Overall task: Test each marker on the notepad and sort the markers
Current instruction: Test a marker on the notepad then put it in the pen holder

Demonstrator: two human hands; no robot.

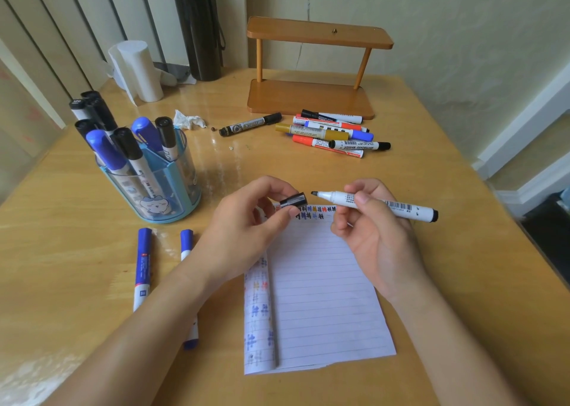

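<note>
Right hand (374, 229) pinches the uncapped white marker (374, 203) level above the notepad (324, 297), black tip pointing at the black cap (294, 200) gripped just beside it in the left hand's (246, 220) fingertips.

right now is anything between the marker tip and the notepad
Nothing visible does. The right hand holds the uncapped marker over the top of the notepad; the cap is off, pinched in the left hand, clear of the tip.
</note>
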